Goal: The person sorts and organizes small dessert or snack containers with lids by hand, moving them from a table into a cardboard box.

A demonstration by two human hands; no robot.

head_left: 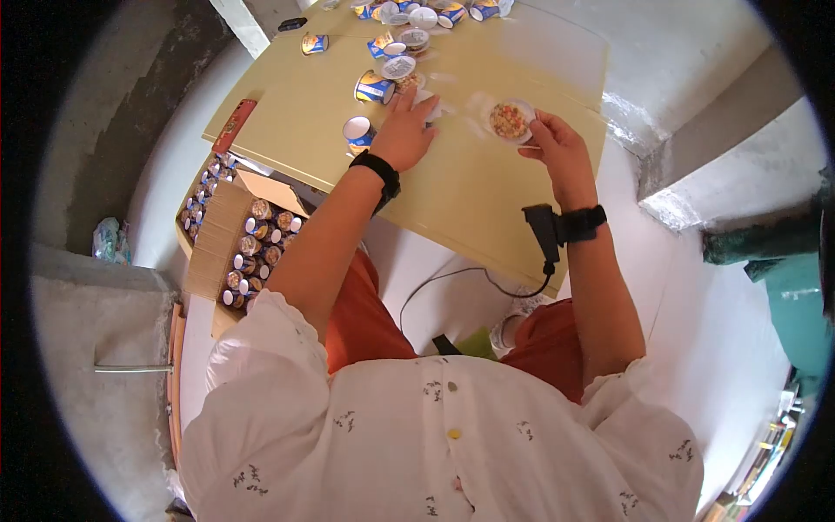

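My right hand pinches the rim of a small clear round container with orange and tan bits in it, over the right part of the yellowish table. Farther left, my left hand reaches over the table with its fingers apart, close to a clear container of tan pieces and some clear plastic. Beside that hand lies a blue and yellow cup on its side. Nearer to my left wrist is another such cup with a white end facing up.
More cups and clear lids lie along the table's far edge. A red packet rests at the left edge. Below it, an open cardboard box holds several filled cups. A black cable hangs from my right wrist.
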